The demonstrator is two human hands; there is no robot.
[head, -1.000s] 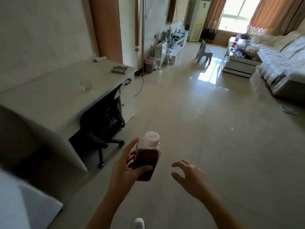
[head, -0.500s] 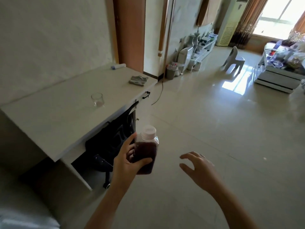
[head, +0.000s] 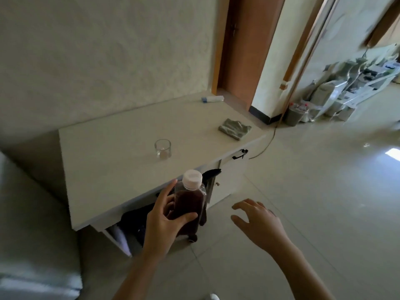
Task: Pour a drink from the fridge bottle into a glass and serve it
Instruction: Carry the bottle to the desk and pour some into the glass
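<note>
My left hand [head: 162,224] grips a clear plastic bottle [head: 190,200] of dark brown drink, upright, with a white cap still on. It hangs in the air just off the near edge of a white desk [head: 108,169]. An empty clear glass [head: 163,148] stands on the desk top, beyond the bottle and a little to its left. My right hand [head: 257,224] hovers to the right of the bottle over the floor, fingers spread, holding nothing.
A folded grey cloth [head: 234,128] lies on the desk's right part and a small white tube [head: 212,98] at its far corner. A black chair [head: 138,221] is tucked under the desk. A wooden door [head: 244,50] and floor clutter [head: 335,98] lie beyond.
The view has swung left and closer to the desk; the glass now sits nearer the bottle. Both hands keep their poses, the left one still holding the bottle.
</note>
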